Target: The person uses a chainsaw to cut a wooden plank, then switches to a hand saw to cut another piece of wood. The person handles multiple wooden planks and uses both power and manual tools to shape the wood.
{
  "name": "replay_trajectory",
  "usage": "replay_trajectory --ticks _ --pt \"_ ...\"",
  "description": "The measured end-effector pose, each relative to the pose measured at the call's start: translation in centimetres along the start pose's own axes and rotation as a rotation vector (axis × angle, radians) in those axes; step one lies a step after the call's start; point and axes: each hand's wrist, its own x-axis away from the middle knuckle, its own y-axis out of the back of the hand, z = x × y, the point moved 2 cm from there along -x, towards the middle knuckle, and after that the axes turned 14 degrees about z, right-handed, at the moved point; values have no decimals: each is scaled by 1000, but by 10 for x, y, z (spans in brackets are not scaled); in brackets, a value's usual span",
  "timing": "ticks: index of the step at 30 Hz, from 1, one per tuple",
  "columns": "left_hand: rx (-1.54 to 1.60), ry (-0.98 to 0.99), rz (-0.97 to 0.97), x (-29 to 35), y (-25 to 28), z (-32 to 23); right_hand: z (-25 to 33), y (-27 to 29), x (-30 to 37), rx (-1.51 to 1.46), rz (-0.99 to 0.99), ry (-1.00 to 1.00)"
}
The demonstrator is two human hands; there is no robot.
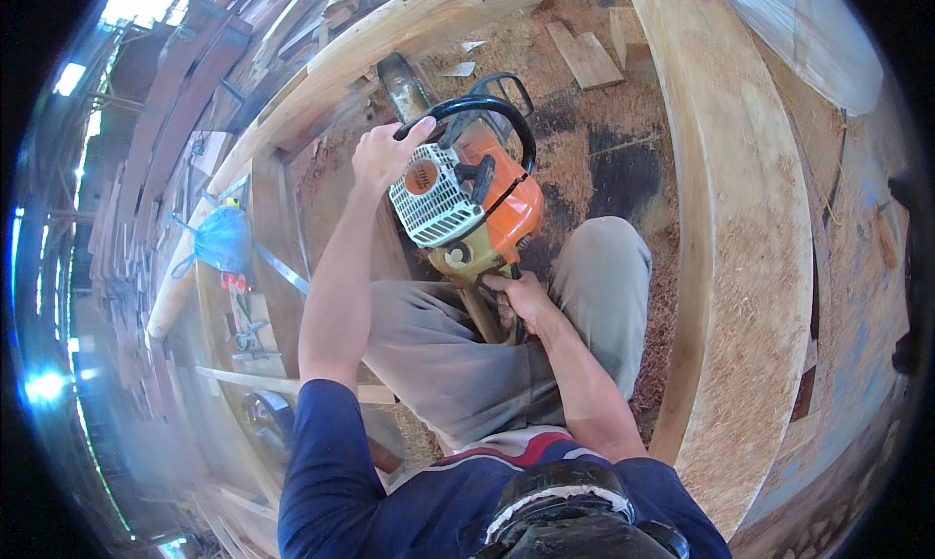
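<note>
An orange and white chainsaw [511, 208] is between my arms, above my bent knees. My left hand [388, 155] is closed around its curved black front handle [450, 105], at the left end near the white slotted cover. My right hand [522, 298] wraps around the rear handle, close to my legs; the trigger is hidden by the fingers. The guide bar [401, 87] points away from me toward the far left. A black hand guard [514, 84] stands in front of the handle. I cannot tell whether the chain is running.
A thick curved timber [745, 238] runs along my right side, and another long timber [409, 28] crosses at the far left. Sawdust and wood offcuts [584, 55] cover the ground ahead. A blue bag [219, 240] is at left; stacked boards [161, 121] lie beyond.
</note>
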Motion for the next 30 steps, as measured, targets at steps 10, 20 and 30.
replay_trajectory --ticks 10,20,30 --pt "-62 5 28 -7 -5 -4 -6 12 -12 -71 50 -43" --pt "-61 74 116 -8 -3 -2 -2 9 -7 -42 47 -63" --pt "-60 69 110 -10 -3 -2 3 10 -3 -19 40 -78"
